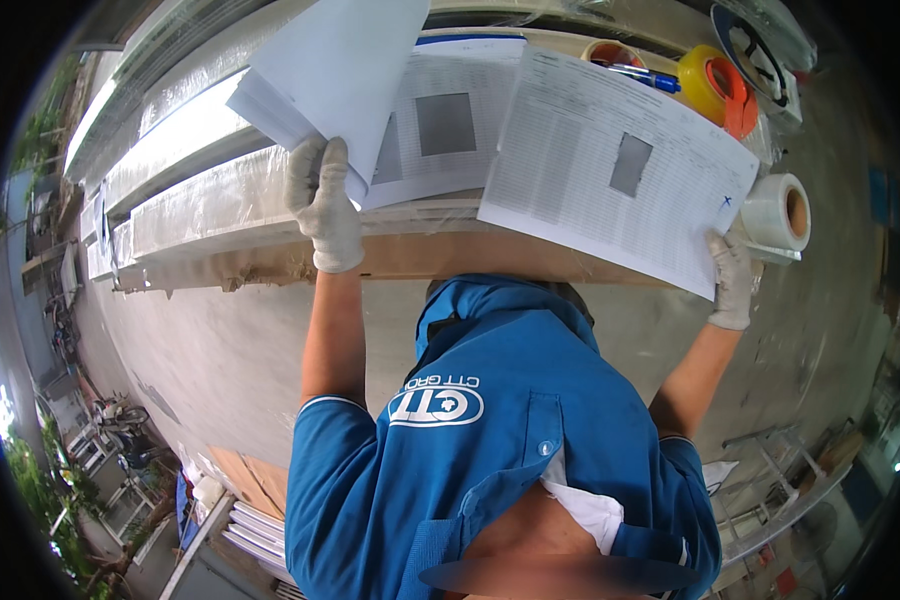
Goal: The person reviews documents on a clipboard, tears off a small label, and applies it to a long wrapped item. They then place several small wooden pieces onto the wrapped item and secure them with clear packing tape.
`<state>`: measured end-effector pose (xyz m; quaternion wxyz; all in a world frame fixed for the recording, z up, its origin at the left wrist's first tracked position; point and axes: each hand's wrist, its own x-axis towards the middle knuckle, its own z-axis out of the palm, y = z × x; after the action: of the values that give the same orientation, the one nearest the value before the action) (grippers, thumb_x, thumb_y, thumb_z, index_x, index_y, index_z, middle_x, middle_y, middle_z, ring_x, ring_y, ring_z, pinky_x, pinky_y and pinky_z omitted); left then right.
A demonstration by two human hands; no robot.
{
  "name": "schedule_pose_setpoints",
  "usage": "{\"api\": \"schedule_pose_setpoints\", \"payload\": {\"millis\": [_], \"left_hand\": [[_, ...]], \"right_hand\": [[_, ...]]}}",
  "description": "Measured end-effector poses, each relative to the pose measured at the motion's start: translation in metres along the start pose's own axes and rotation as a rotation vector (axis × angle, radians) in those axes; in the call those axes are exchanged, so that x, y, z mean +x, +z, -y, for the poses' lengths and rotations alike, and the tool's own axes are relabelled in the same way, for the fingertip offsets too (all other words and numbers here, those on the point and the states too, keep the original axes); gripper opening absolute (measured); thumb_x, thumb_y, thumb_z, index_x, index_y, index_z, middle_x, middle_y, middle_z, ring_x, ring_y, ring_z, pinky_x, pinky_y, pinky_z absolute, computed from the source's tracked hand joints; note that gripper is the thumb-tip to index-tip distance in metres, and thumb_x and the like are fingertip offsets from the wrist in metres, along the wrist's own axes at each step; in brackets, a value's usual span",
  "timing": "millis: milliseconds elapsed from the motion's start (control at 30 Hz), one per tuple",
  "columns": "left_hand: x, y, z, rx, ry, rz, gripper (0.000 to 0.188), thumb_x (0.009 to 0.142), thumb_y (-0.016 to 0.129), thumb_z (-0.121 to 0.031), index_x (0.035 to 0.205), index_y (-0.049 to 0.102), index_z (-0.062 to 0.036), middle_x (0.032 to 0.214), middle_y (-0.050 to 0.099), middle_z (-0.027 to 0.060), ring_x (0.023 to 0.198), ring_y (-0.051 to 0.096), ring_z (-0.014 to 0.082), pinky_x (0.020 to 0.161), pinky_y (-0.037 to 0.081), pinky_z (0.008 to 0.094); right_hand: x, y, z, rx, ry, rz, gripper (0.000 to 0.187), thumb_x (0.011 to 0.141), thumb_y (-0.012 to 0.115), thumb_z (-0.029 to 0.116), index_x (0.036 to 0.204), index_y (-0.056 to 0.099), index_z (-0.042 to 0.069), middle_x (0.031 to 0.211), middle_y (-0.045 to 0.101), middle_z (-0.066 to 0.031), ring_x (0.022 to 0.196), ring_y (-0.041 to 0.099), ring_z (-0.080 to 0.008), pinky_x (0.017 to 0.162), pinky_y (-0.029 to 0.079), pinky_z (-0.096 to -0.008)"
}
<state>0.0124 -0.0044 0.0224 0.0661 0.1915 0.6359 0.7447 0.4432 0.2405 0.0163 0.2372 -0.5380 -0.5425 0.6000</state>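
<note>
My left hand (327, 205), in a white work glove, is closed round the lower edge of a bundle of paper sheets (335, 75). The bundle's blank side shows, lifted and curling at the upper left. My right hand (732, 280), gloved too, pinches the lower right corner of a printed sheet (570, 150). That sheet carries a table of fine lines, a grey rectangle and a small blue pen mark. Between the hands lies another printed sheet (485, 110) with a grey rectangle, partly covered by the papers on both sides.
Long plastic-wrapped pieces (210, 210) form the stack under the papers. At its right end are a blue pen (655, 78), a yellow tape roll (698, 85) with an orange part, and a clear film roll (785, 212). A motorbike (120, 425) stands far left; metal frames (780, 470) stand lower right.
</note>
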Motion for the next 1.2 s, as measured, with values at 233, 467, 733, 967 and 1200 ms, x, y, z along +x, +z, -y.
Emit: {"api": "schedule_pose_setpoints", "payload": {"millis": [233,467,733,967,1200], "left_hand": [[-0.004,-0.001,0.002,0.033,0.044,0.023,0.014,0.092,0.069,-0.003,0.106,0.068,0.0010,0.090,0.061,-0.0004,0.083,0.052,0.0063,0.078,0.044,0.0234],[-0.006,-0.004,-0.001,0.101,0.111,0.038,0.014,0.091,0.072,-0.002,0.104,0.068,-0.0018,0.081,0.060,-0.0022,0.074,0.052,0.0046,0.066,0.044,0.0227],[-0.015,-0.001,-0.022,0.490,0.458,0.423,0.018,0.084,0.080,-0.012,0.098,0.074,-0.0030,0.114,0.069,0.0159,0.100,0.068,0.0270,0.081,0.054,0.0316],[0.009,-0.039,-0.030,0.640,0.310,0.279,0.032,0.088,0.076,-0.030,0.101,0.075,-0.0014,0.120,0.068,0.0182,0.111,0.066,0.0301,0.092,0.054,0.0381],[0.048,-0.038,-0.024,0.969,0.448,0.236,0.053,0.079,0.084,-0.036,0.118,0.068,-0.0038,0.110,0.070,0.0138,0.092,0.069,0.0298,0.082,0.057,0.0389]], "right_hand": [[0.012,0.010,0.016,-0.054,-0.087,-0.011,0.042,0.092,0.072,0.026,0.120,0.067,-0.005,0.107,0.071,-0.0074,0.095,0.064,-0.0142,0.089,0.048,-0.0275],[0.049,0.089,0.033,0.006,-0.039,0.222,0.035,0.095,0.069,0.019,0.117,0.068,-0.008,0.106,0.071,-0.0087,0.095,0.064,-0.0133,0.088,0.048,-0.0269],[0.100,0.175,0.051,-0.168,-0.063,0.458,0.033,0.096,0.067,0.019,0.116,0.068,-0.008,0.096,0.071,-0.0042,0.081,0.061,-0.0079,0.074,0.048,-0.0236],[0.122,0.206,0.034,-0.090,-0.142,0.615,0.030,0.099,0.064,0.018,0.117,0.069,-0.006,0.097,0.073,-0.0049,0.080,0.065,-0.0074,0.073,0.051,-0.0224],[0.109,0.204,0.047,-0.092,-0.153,0.613,0.029,0.099,0.063,0.016,0.117,0.069,-0.006,0.099,0.073,-0.0051,0.083,0.065,-0.0074,0.076,0.051,-0.0221]]}}
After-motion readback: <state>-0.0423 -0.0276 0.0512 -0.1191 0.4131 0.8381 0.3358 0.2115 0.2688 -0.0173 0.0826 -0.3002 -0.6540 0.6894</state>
